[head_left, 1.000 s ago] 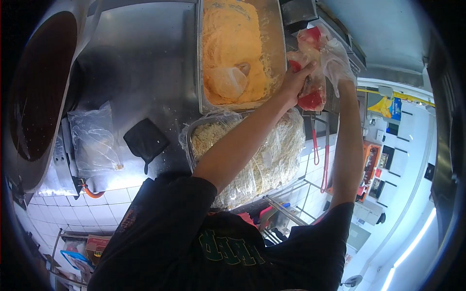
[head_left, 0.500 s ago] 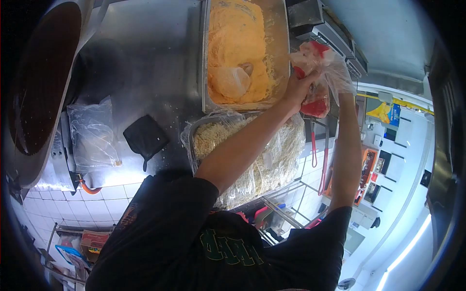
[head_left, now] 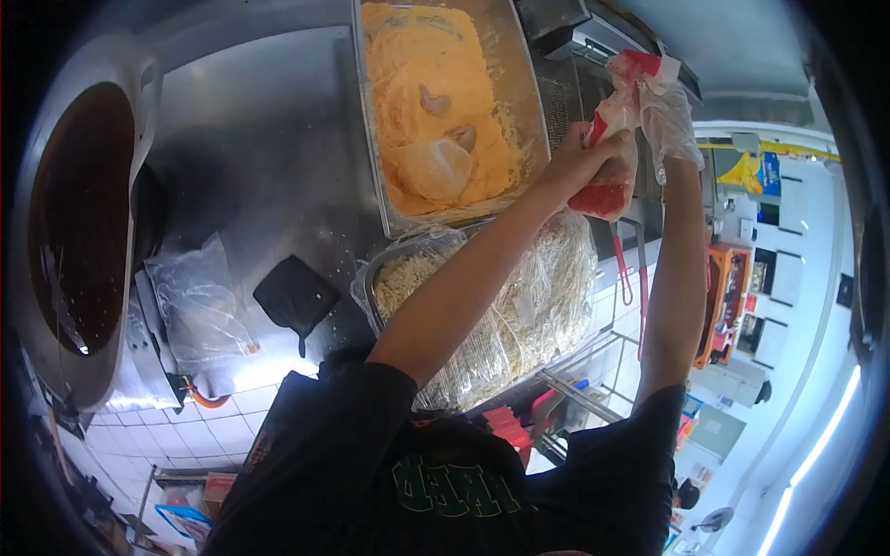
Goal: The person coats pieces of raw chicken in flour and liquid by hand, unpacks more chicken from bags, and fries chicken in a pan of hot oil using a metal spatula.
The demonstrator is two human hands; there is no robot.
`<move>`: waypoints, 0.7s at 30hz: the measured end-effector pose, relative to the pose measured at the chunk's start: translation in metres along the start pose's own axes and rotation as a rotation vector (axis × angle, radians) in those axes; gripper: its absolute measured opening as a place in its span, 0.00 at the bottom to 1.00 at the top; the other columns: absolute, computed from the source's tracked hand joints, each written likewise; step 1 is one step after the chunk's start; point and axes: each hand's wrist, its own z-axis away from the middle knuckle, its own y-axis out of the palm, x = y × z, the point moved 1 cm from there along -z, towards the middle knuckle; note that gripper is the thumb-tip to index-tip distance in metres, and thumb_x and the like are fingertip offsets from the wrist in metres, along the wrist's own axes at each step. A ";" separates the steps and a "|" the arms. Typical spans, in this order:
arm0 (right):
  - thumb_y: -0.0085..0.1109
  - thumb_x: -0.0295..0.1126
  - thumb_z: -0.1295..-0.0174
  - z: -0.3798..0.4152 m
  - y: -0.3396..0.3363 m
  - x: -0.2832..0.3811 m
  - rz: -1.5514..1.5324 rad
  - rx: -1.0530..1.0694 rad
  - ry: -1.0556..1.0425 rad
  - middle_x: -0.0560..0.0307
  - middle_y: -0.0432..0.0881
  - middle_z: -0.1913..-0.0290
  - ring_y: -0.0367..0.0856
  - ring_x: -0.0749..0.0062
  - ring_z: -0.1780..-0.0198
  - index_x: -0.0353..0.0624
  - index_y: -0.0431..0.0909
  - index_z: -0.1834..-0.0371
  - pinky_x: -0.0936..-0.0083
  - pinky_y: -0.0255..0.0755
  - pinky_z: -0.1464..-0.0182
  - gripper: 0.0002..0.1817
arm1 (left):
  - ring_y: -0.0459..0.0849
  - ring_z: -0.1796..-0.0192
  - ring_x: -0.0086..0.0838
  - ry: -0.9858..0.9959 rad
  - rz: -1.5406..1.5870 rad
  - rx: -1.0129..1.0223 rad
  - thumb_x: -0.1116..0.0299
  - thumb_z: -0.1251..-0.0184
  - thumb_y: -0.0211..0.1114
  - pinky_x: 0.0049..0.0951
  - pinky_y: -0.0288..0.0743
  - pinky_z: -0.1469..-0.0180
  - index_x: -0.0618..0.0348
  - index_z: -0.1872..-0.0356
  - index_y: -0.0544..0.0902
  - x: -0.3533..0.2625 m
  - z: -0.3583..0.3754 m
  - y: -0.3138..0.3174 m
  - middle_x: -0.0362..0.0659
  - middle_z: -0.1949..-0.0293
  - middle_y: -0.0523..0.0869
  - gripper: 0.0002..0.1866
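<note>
My left hand (head_left: 593, 157), bare, is wrapped round the middle of a clear plastic bag (head_left: 616, 176) with red and white print. Something pale and reddish shows inside the bag, too blurred to name. My right hand (head_left: 669, 125) wears a loose clear plastic glove and grips the bag's upper end, its fingers partly hidden. Left of the bag stands a deep metal tray (head_left: 533, 120) of orange powdery coating (head_left: 417, 56). Several pale pieces lie on the coating, among them a small piece (head_left: 433, 99) and a larger rounded one (head_left: 433, 169).
A film-wrapped tub (head_left: 547, 287) of pale crumbly food stands below my left forearm. On the steel counter (head_left: 250, 130) lie a black cloth-like pad (head_left: 297, 295) and a clear bag (head_left: 199, 301). A vessel of dark liquid (head_left: 83, 213) is at far left, and red-handled wire baskets (head_left: 623, 269) hang at right.
A small pale piece now lies on the coating where none showed before. Both hands and the printed bag have moved slightly right in view, and the whole view has shifted.
</note>
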 end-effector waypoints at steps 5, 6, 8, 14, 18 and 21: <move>0.61 0.29 0.32 0.012 -0.020 -0.013 -0.502 -0.130 -0.020 0.59 0.83 0.54 0.80 0.77 0.56 0.38 0.77 0.50 0.80 0.76 0.51 0.10 | 0.85 0.53 0.26 -0.008 -0.479 0.135 0.50 0.45 0.78 0.26 0.78 0.45 0.65 0.38 0.67 0.002 -0.007 -0.016 0.46 0.48 0.80 0.41; 0.61 0.29 0.32 0.016 -0.025 -0.014 -0.476 -0.183 0.025 0.59 0.83 0.53 0.80 0.77 0.55 0.38 0.77 0.49 0.80 0.76 0.50 0.11 | 0.85 0.53 0.26 -0.016 -0.481 0.141 0.50 0.45 0.78 0.26 0.78 0.45 0.65 0.38 0.67 -0.007 -0.003 -0.013 0.46 0.48 0.80 0.41; 0.62 0.32 0.31 0.015 -0.031 -0.021 -0.472 -0.200 0.028 0.59 0.83 0.52 0.80 0.76 0.54 0.38 0.76 0.46 0.80 0.76 0.50 0.14 | 0.85 0.52 0.31 -0.086 -0.422 0.362 0.54 0.50 0.81 0.27 0.78 0.48 0.69 0.38 0.70 -0.019 0.006 -0.005 0.48 0.50 0.83 0.43; 0.60 0.37 0.30 0.022 -0.039 -0.016 -0.250 -0.391 0.165 0.58 0.82 0.53 0.81 0.74 0.56 0.38 0.76 0.43 0.77 0.77 0.52 0.18 | 0.86 0.55 0.25 0.055 -0.460 0.368 0.67 0.42 0.76 0.24 0.78 0.49 0.65 0.45 0.79 -0.007 -0.006 -0.004 0.43 0.54 0.87 0.25; 0.52 0.44 0.26 0.037 -0.045 0.007 -0.160 -0.265 0.129 0.53 0.83 0.48 0.82 0.69 0.52 0.38 0.75 0.41 0.74 0.78 0.51 0.21 | 0.87 0.56 0.24 0.205 -0.577 0.274 0.68 0.39 0.74 0.24 0.79 0.51 0.65 0.46 0.81 -0.006 -0.013 -0.002 0.43 0.55 0.88 0.22; 0.50 0.46 0.25 0.030 -0.058 -0.018 -0.143 -0.163 0.082 0.53 0.83 0.47 0.83 0.66 0.50 0.39 0.75 0.41 0.72 0.79 0.49 0.22 | 0.86 0.61 0.23 0.280 -0.500 0.280 0.65 0.40 0.74 0.26 0.79 0.53 0.67 0.52 0.84 -0.017 -0.005 0.008 0.44 0.61 0.89 0.19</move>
